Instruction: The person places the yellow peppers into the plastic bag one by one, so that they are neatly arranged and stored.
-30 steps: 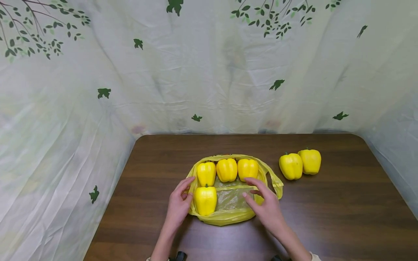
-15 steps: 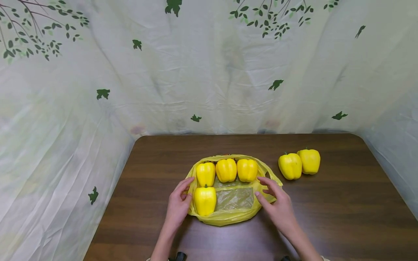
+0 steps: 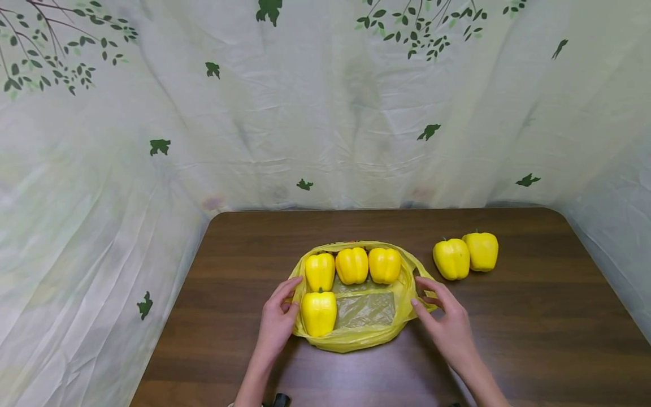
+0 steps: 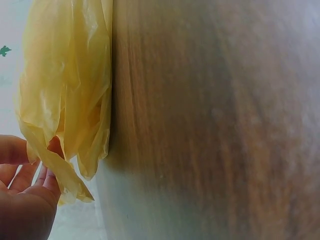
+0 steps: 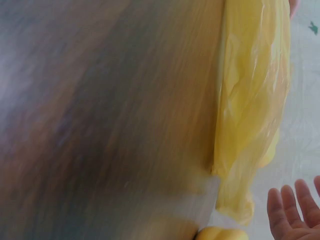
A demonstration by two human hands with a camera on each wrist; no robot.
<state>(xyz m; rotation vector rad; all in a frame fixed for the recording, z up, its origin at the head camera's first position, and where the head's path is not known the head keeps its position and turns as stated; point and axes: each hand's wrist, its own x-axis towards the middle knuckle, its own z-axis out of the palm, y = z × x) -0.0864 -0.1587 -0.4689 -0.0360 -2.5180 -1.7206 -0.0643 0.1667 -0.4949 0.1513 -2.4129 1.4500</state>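
Observation:
A yellow plastic bag point(image 3: 351, 342) lies spread open on the table. Inside it, three yellow bell peppers point(image 3: 352, 265) line the far side, and another yellow bell pepper point(image 3: 319, 314) sits at the near left. My left hand point(image 3: 278, 319) holds the bag's left rim; the left wrist view shows a strip of the bag point(image 4: 65, 175) between thumb and fingers. At the bag's right edge, my right hand point(image 3: 448, 325) has its fingers spread and loosely bent. Those fingers stand apart from the bag's plastic point(image 5: 247, 110) in the right wrist view.
Two more yellow bell peppers, one in front point(image 3: 451, 259) and one behind point(image 3: 481, 252), stand side by side on the brown wooden table point(image 3: 534, 316), right of the bag. A pale curtain point(image 3: 330, 113) with leaf prints hangs behind the table.
My right hand has moved rightward from over the bag's inside to its right edge, where the bag's handle flap now lies lower. My left hand stays at the left rim.

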